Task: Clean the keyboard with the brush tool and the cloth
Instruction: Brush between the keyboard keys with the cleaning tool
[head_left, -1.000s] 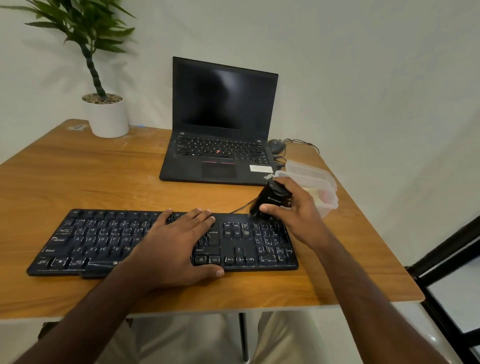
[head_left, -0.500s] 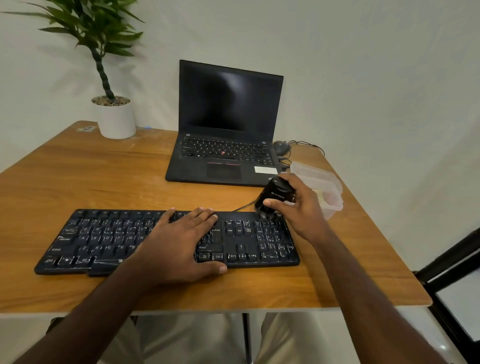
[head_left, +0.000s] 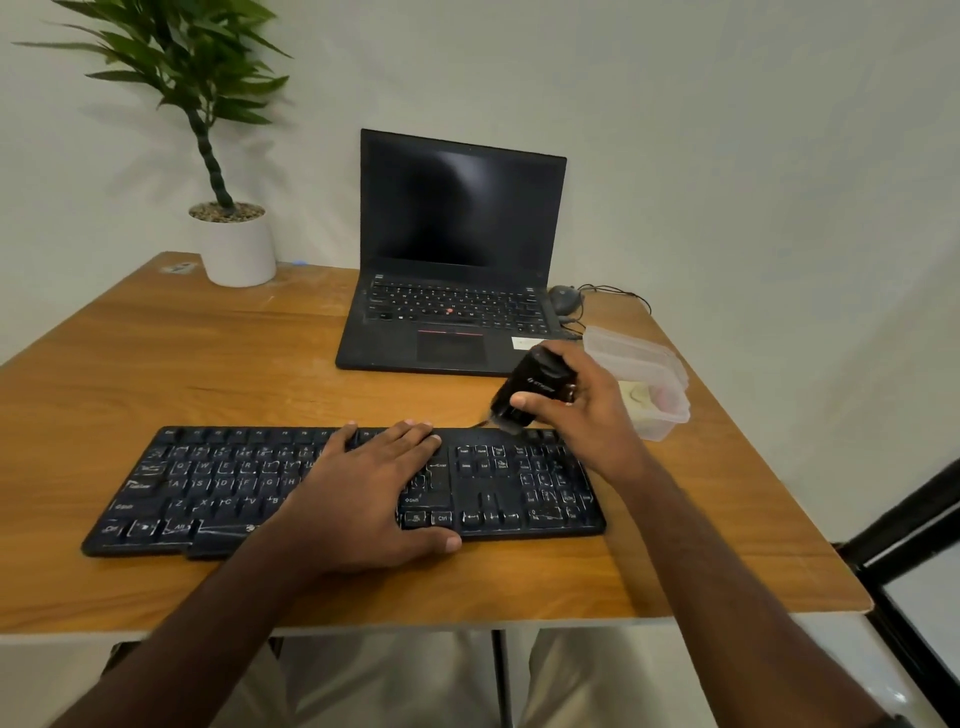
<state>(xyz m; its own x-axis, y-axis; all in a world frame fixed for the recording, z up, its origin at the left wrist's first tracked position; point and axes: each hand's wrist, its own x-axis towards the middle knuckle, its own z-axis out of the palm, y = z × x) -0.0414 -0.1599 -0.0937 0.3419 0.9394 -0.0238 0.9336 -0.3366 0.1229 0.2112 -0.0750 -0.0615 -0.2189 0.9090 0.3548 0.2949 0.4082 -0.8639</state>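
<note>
Pale item in lidded container (head_left: 655, 410)

I have only 1 view, from the camera on my head, looking forward and down across the wooden table (head_left: 156, 374) from its near edge. It sits close above my forearms, so my left hand (head_left: 363, 493) and right hand (head_left: 587, 410) fill the lower middle over the keyboard (head_left: 208, 488). The wide lens reaches the laptop (head_left: 457, 249), the potted plant (head_left: 234, 244) and the wall at the far side, and down to my lap under the table edge
</note>
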